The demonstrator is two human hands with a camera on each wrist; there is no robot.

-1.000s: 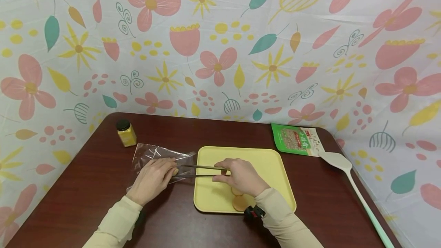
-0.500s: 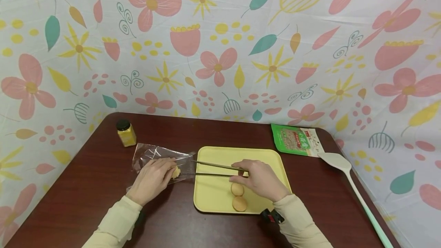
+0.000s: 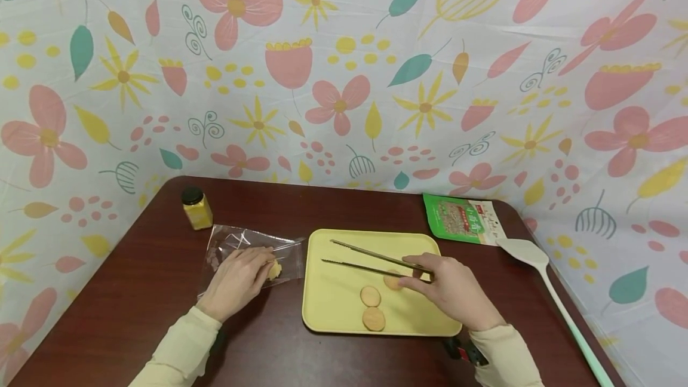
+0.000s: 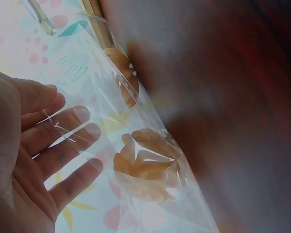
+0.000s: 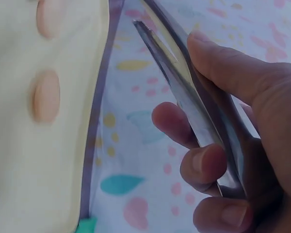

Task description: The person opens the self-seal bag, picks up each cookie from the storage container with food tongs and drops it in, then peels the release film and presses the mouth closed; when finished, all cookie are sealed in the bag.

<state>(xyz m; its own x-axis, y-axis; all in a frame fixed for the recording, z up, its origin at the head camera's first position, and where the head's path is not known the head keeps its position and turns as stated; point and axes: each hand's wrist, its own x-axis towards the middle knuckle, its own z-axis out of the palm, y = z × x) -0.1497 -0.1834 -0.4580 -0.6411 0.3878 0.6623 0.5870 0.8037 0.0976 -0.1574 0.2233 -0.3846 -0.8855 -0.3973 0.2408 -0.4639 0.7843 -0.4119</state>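
Left hand on clear bag, pinching film between thumb and forefinger, other fingers extended; yellow-brown pieces visible inside. Bag on table, just left of yellow tray. Right hand curled round metal tongs; their tips apart, over tray, nothing between them. Three biscuits on tray: two in line toward near edge, third partly hidden behind tongs; contact there, cannot tell. Jar upright at far left; green packet and spatula at right.

L wrist: tabletop blurry; bag glare
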